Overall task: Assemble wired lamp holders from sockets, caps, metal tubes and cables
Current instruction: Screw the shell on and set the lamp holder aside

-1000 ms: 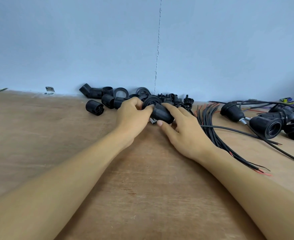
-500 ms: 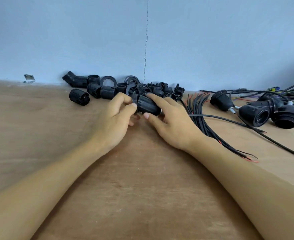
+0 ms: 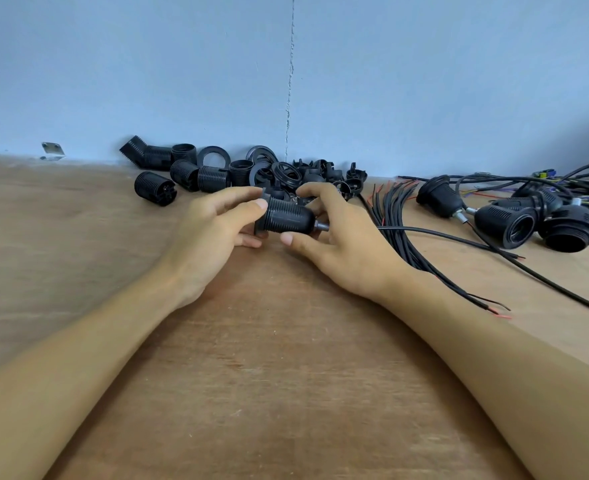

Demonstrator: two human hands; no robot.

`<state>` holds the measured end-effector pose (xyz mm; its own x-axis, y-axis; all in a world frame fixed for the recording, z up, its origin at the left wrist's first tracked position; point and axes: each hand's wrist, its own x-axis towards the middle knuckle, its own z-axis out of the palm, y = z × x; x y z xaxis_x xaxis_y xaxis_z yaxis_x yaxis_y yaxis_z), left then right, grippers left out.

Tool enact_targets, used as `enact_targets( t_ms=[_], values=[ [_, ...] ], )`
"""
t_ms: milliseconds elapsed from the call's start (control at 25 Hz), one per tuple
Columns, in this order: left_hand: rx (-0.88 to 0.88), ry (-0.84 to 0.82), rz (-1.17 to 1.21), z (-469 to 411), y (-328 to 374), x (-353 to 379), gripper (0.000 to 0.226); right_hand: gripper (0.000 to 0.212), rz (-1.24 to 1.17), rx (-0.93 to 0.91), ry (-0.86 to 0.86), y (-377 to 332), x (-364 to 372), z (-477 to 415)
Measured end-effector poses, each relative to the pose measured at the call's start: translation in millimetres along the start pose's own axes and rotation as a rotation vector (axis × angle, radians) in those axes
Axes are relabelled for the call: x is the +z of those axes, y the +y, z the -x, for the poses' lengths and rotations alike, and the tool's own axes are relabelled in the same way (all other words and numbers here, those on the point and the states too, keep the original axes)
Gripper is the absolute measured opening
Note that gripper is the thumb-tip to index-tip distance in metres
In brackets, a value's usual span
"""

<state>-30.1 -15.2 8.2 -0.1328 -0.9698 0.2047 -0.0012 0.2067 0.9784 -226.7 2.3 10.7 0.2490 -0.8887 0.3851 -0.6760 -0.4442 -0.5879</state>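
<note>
A black ribbed lamp holder (image 3: 288, 218) lies on its side between my hands, just above the wooden table (image 3: 269, 358). A short threaded metal tube (image 3: 321, 226) sticks out of its domed right end. My left hand (image 3: 213, 233) grips the holder's left end with thumb and fingers. My right hand (image 3: 341, 244) curls round the domed end, thumb under it and fingers behind. Loose black sockets, caps and rings (image 3: 217, 169) are piled by the wall behind my hands. A bundle of black cables (image 3: 400, 216) lies to the right.
Three wired lamp holders (image 3: 504, 221) lie at the far right among tangled wires. One cable (image 3: 459, 240) runs across the table from near my right hand. A lone socket (image 3: 154, 188) lies left of the pile. The blue wall (image 3: 286, 64) closes off the back.
The holder has turned in my hands so its domed end with the metal tube now points right. My hands have drawn slightly back from the pile.
</note>
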Motion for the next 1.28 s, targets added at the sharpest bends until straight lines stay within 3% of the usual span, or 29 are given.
enact_targets(
  t_ms=[200,400,600,760,920,1280],
  values=[
    [0.009,0.010,0.097,4.8,5.5,3.5,0.038,0.039,0.067,-0.018,-0.019,0.9,1.7,1.6],
    [0.093,0.094,0.128,6.6,11.6,9.8,0.001,0.039,0.099,-0.032,-0.016,-0.4,2.1,0.9],
    [0.116,0.201,0.163,11.1,13.6,14.8,0.030,0.038,0.156,-0.076,0.019,0.2,3.0,0.7],
    [0.046,0.269,0.287,9.3,10.2,20.6,0.020,0.040,0.112,-0.061,0.042,0.3,2.7,-0.3],
    [-0.046,0.268,0.410,6.5,9.5,19.1,0.034,0.041,0.112,-0.065,0.054,2.4,2.4,-0.9],
    [-0.142,0.212,0.343,2.5,4.6,13.6,0.020,0.040,0.085,-0.104,0.088,5.0,2.2,-0.7]
  ],
)
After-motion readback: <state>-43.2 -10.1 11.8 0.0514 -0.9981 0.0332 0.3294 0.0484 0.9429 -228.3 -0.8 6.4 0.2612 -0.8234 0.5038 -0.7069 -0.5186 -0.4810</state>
